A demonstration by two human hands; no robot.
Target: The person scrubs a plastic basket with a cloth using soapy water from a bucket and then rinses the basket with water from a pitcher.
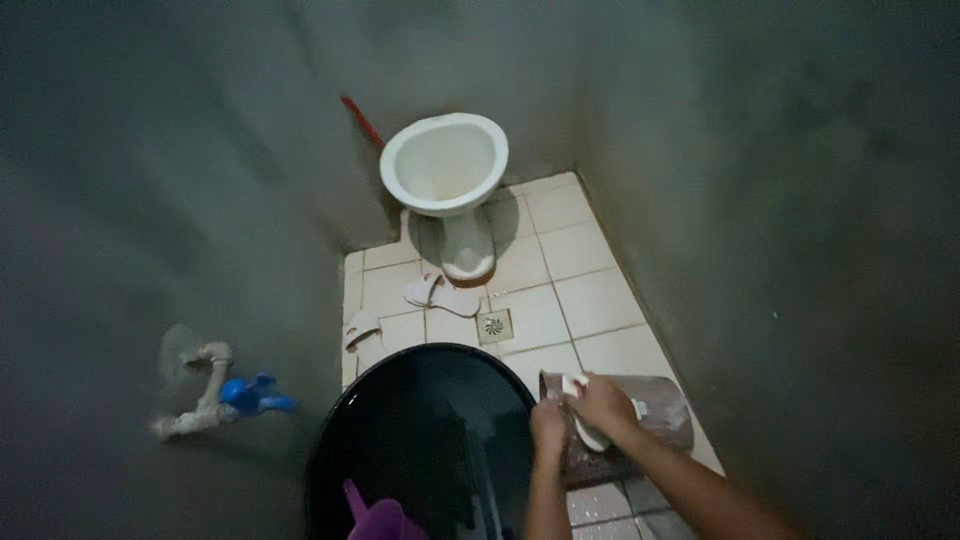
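1. The right hand [603,400] closes over a white object [590,432] inside a brown bucket [660,405]; the left hand [548,425] grips the bucket's rim.
2. The bucket lies tipped on the tiled floor [590,300], beside a black water tub [420,440]; it looks light, stiff, probably wet and slippery; the rim offers the surest hold.
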